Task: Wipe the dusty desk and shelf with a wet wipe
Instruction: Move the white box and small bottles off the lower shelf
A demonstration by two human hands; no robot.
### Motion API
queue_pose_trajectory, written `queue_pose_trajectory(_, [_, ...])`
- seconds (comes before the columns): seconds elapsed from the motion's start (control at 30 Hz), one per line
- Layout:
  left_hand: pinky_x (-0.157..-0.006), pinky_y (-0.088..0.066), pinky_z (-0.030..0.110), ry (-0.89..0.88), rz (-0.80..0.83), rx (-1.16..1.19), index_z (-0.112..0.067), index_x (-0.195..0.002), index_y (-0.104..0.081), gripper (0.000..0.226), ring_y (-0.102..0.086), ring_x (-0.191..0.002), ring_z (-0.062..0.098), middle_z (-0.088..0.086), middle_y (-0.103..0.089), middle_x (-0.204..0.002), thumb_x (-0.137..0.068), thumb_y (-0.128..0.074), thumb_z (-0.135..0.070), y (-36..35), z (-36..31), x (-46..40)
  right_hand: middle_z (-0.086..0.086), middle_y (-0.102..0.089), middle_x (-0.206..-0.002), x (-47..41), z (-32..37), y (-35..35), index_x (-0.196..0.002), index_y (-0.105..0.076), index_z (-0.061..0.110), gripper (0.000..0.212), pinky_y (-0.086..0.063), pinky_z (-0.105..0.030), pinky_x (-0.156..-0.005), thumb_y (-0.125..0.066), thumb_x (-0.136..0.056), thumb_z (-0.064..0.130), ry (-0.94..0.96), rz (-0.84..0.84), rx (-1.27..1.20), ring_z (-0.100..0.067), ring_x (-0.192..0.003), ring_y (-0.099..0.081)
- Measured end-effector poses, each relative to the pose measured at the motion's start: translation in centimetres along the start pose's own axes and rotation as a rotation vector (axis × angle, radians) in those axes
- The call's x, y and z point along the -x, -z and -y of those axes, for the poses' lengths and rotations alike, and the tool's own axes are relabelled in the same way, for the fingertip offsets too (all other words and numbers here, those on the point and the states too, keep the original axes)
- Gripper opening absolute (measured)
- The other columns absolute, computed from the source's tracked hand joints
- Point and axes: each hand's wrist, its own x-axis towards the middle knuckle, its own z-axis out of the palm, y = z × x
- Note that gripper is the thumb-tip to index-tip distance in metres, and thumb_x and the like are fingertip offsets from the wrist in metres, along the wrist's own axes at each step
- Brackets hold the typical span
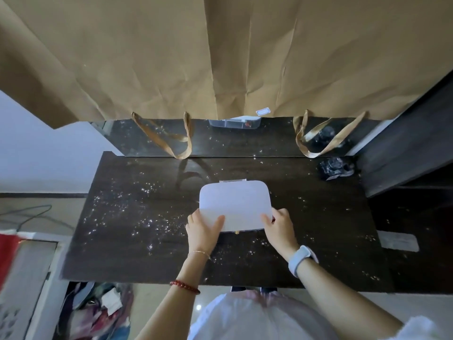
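Observation:
A dark wooden desk speckled with white dust fills the middle of the view. On it, near the centre, stands a white rounded box with a lid. My left hand grips the lid's near left corner, thumb on top. My right hand grips the near right corner the same way. A small gold latch shows under the lid's front edge. No wet wipe is visible.
A mirror stands along the desk's back edge, covered above by brown paper bags with hanging handles. A black crumpled object sits at the back right. A dark shelf unit rises on the right. Clutter lies on the floor at the lower left.

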Motion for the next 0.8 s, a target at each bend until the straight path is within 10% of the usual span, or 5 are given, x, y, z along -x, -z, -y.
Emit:
queue_pose_trajectory(0.27, [-0.092, -0.034, 0.038, -0.339, -0.101, 0.088, -0.003, -0.117, -0.047, 0.069, -0.037, -0.101, 0.022, 0.009, -0.053, -0.108, -0.07, -0.053, -0.053, -0.2, -3.9, 3.2, -0.005, -0.039, -0.079, 4.1, -1.5, 3.7, -0.097, -0.062, -0.001, 0.023, -0.035, -0.002, -0.059, -0.059, -0.085, 0.019, 0.155, -0.371, -0.121, -0.003, -0.06, -0.044])
queue_pose_trajectory(0.8, [-0.087, -0.031, 0.032, -0.704, 0.048, 0.078, -0.002, -0.123, -0.045, 0.072, -0.034, -0.097, 0.015, 0.008, -0.052, -0.109, -0.073, -0.047, -0.055, -18.0, -16.9, 16.5, -0.009, -0.045, -0.084, 8.8, -20.1, 20.6, -0.093, -0.059, 0.0, 0.013, -0.043, -0.025, -0.056, -0.06, -0.085, 0.01, -0.034, -0.637, -0.236, -0.021, -0.062, -0.05])
